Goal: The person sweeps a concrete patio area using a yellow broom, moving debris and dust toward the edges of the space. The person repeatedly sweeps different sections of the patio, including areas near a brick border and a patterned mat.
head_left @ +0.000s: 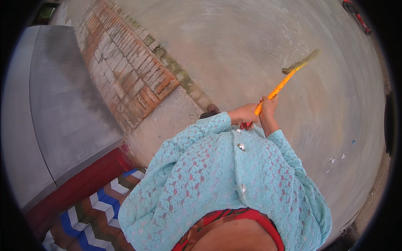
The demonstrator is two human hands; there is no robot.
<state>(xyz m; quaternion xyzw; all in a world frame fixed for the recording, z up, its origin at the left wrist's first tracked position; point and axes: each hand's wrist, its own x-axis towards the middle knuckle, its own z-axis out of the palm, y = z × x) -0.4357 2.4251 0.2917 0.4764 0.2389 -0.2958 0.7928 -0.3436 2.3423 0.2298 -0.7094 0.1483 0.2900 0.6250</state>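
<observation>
Head view, nearest first: a pale blue lace top [201,167] with shiny buttons fills the lower middle of the frame, its sleeves running up to two hands at the centre right. The left hand [244,113] is wrapped around the lower part of a broom [276,89], with a red end piece [246,125] showing just below it; some of its fingers are hidden. Just beside it, slightly higher and to the right, the right hand [268,108] is clasped around the orange handle, so both appear to grasp the broom.

From this double grip the broom's long axis slants toward the upper right of the frame, away from the body. The right hand is the nearer to the bristles [302,62], which lie well beyond both hands and spread to either side of the handle's far tip. They are seen against the grey concrete floor [234,50]; whether they touch it, I cannot tell from above.

Farther out, small white scraps [332,160] lie at the right of the frame, a brick strip [125,67] runs through the upper left, and a red wheeled object [357,16] sits in the upper right corner.
</observation>
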